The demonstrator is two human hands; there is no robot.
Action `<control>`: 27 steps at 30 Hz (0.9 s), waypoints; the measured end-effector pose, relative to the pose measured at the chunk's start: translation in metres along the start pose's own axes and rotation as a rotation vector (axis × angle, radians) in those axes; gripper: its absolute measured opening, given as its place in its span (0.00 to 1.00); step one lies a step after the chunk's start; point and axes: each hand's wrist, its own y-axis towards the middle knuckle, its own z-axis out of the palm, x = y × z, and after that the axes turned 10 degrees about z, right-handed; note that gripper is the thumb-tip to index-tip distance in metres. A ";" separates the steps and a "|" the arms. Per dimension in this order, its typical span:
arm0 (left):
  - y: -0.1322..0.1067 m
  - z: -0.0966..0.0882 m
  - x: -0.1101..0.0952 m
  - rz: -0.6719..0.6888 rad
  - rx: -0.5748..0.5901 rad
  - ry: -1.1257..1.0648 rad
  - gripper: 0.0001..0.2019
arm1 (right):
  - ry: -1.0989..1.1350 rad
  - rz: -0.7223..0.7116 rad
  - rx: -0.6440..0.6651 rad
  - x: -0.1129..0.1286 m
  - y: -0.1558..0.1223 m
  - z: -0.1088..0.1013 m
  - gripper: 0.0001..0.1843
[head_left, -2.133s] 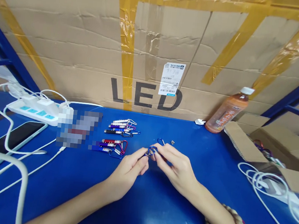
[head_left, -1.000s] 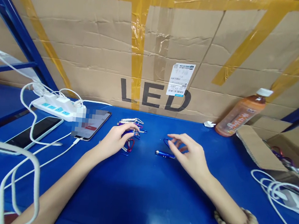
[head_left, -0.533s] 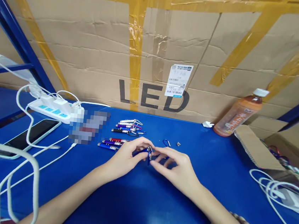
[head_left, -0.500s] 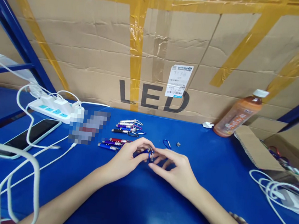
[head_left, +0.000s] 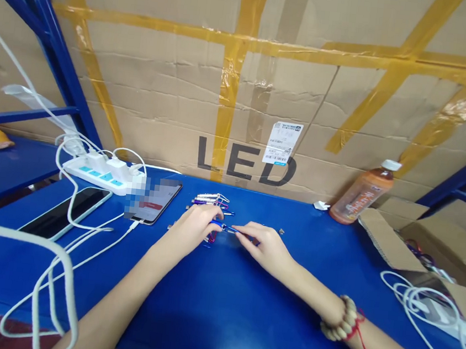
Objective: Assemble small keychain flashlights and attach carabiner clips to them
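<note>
Both my hands meet over a blue table point(head_left: 219, 306). My left hand point(head_left: 194, 228) is curled, pinching one end of a small blue keychain flashlight point(head_left: 224, 226). My right hand point(head_left: 265, 247) pinches the other end of the same flashlight, a bead bracelet on its wrist. Just beyond my left hand lies a pile of several small flashlights with clips point(head_left: 210, 200), partly hidden by the fingers. A tiny metal part point(head_left: 281, 231) lies right of my right hand.
A big taped "LED" carton point(head_left: 247, 115) walls the back. A drink bottle point(head_left: 359, 194) and an open cardboard box point(head_left: 425, 245) stand right. White cables point(head_left: 427, 306), two phones point(head_left: 66, 218), and a power strip point(head_left: 100, 170) lie left and right.
My view has tilted up and pulled back. Both hands have shifted farther from me toward the flashlight pile, still joined on the blue flashlight.
</note>
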 end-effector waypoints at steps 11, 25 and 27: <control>0.001 0.008 0.029 -0.087 -0.036 0.243 0.09 | -0.172 0.160 0.023 0.001 0.042 0.016 0.10; -0.006 0.065 -0.045 0.418 0.133 0.068 0.16 | -0.249 0.310 0.028 -0.085 -0.019 -0.052 0.09; -0.004 0.071 -0.044 0.418 0.129 0.028 0.15 | -0.258 0.325 0.027 -0.087 -0.023 -0.049 0.10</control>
